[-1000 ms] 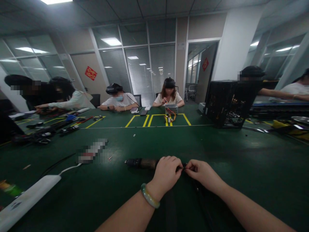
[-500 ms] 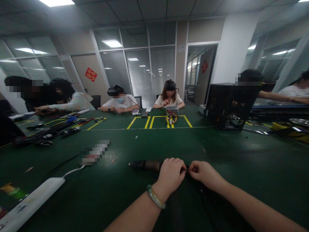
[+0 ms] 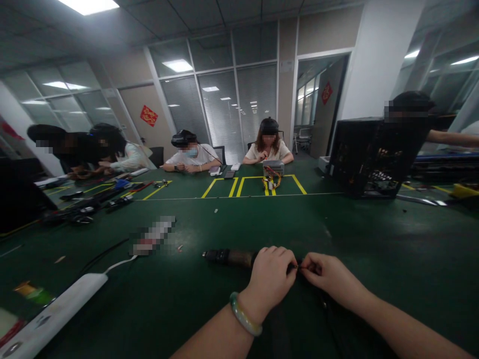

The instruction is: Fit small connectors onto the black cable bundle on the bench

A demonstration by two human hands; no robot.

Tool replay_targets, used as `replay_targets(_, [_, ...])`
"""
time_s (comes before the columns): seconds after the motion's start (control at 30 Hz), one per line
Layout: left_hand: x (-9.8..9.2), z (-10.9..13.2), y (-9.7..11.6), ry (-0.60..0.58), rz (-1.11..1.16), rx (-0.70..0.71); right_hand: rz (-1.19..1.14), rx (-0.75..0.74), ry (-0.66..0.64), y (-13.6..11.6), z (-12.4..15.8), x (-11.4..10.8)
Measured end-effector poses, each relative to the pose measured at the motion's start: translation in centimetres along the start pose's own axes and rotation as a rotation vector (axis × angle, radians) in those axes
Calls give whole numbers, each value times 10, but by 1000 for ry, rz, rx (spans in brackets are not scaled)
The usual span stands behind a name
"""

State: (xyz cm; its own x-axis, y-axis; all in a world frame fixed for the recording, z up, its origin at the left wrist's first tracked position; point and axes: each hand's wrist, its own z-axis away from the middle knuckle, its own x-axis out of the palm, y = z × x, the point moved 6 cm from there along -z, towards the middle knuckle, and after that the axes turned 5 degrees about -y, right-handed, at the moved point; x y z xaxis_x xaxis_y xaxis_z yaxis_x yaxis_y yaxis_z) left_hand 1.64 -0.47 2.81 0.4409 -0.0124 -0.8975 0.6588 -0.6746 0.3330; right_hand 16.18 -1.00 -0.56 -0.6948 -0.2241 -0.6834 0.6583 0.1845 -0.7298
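A dark cylindrical tool [image 3: 229, 257] lies on the green table [image 3: 374, 259] straight in front of me, its black tip pointing left. My left hand [image 3: 272, 278], with a pale green bangle on the wrist, is wrapped over the tool's right end. My right hand [image 3: 329, 277] pinches a small dark part where it meets the left hand's fingers; what the part is cannot be made out. Dark cables [image 3: 325, 319] run from the hands toward me.
A white power strip [image 3: 52, 315] with its cord lies at the lower left. Several people sit round the table with tools and wires. A black mesh case [image 3: 370, 157] stands at the right, and yellow tape lines [image 3: 239, 187] mark the far middle.
The view has shifted a little, so hands and tool sit slightly lower and to the right. Both hands keep the same grip at the tool's right end.
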Motion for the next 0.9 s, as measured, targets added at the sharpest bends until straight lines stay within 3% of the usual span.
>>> replay_targets(0.67, [3,-3,-2,0,13,-10,64,87,2,-1,7,-8])
replay_targets(0.9, [3,-3,-1,13,-8,-3,-54,64,-23,3,6,-3])
